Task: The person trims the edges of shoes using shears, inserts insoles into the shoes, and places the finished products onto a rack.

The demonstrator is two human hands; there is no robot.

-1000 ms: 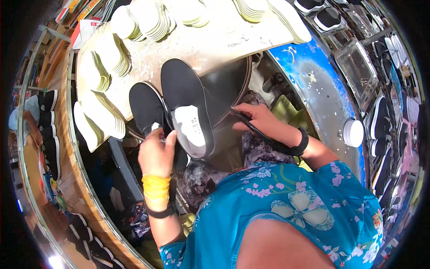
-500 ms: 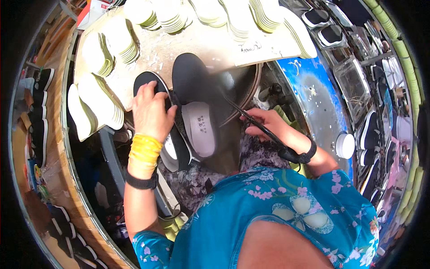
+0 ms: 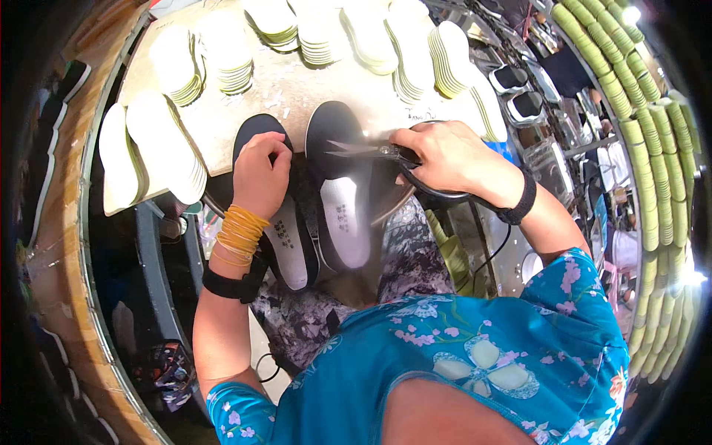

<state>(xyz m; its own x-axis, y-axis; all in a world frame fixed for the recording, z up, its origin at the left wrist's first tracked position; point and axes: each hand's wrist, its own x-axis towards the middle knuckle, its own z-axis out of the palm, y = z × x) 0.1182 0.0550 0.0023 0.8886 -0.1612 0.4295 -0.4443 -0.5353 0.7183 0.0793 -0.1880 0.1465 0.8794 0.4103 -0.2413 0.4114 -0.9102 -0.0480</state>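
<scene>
Scissors (image 3: 386,150) are swinging in over the right-hand shoe (image 3: 334,166), blades parted, seemingly within cutting reach; my right hand (image 3: 446,159) is holding them, my left hand (image 3: 261,172) partly covering the left-hand shoe (image 3: 254,127), grip unclear.

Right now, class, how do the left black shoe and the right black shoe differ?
The left black shoe has the left hand over its front part; the right black shoe has no hand on it, but open scissors in the right hand show across its front.
The left black shoe also sits slightly lower in the picture than the right black shoe.
Both have pale insoles and point up the picture.
</scene>
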